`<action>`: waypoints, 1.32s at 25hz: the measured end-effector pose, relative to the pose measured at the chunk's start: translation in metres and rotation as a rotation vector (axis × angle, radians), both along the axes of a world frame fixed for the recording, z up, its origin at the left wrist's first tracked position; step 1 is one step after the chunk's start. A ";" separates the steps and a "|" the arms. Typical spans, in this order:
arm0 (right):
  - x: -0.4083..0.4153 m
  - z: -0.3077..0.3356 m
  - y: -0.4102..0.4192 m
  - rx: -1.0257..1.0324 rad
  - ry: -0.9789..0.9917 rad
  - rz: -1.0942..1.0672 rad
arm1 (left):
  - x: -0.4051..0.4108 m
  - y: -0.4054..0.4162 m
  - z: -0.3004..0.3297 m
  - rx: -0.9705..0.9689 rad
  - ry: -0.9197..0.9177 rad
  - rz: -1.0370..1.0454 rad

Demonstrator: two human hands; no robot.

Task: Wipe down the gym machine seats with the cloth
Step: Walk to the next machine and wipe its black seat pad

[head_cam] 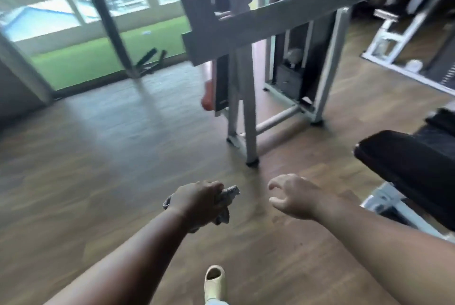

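My left hand [197,202] is closed around a bunched grey cloth [227,193], whose ends stick out past the fingers and below the palm. To its right my right hand [295,196] floats empty, fingers curled and apart, over the wooden floor. A black padded seat [408,169] of a gym machine stands at the right, a short way beyond and to the right of my right hand. Neither hand touches it. The whole view is motion-blurred.
A grey steel machine frame [248,112] stands straight ahead on the wooden floor [98,156]. More white-framed equipment [403,33] is at the far right. A wide opening onto green turf [81,60] lies at the left. My foot in a beige slipper [214,282] shows at the bottom.
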State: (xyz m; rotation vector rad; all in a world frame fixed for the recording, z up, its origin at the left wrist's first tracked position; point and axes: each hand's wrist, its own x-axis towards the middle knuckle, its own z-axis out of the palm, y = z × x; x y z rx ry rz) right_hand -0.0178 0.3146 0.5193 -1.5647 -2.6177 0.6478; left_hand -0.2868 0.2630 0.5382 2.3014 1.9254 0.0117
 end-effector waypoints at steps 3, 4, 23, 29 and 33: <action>0.044 0.000 0.030 -0.003 -0.004 -0.229 | 0.037 0.088 -0.002 -0.020 -0.052 -0.188; 0.060 -0.001 0.037 0.001 -0.005 -0.325 | 0.053 0.118 -0.003 -0.031 -0.062 -0.269; 0.364 -0.071 0.050 -0.211 0.076 -1.102 | 0.450 0.317 -0.102 -0.172 -0.055 -0.922; 0.423 -0.103 0.106 -0.258 0.198 -1.104 | 0.518 0.366 -0.147 -0.184 -0.087 -0.905; 0.447 -0.149 0.131 -0.197 0.288 -1.171 | 0.570 0.416 -0.192 -0.044 -0.204 -0.902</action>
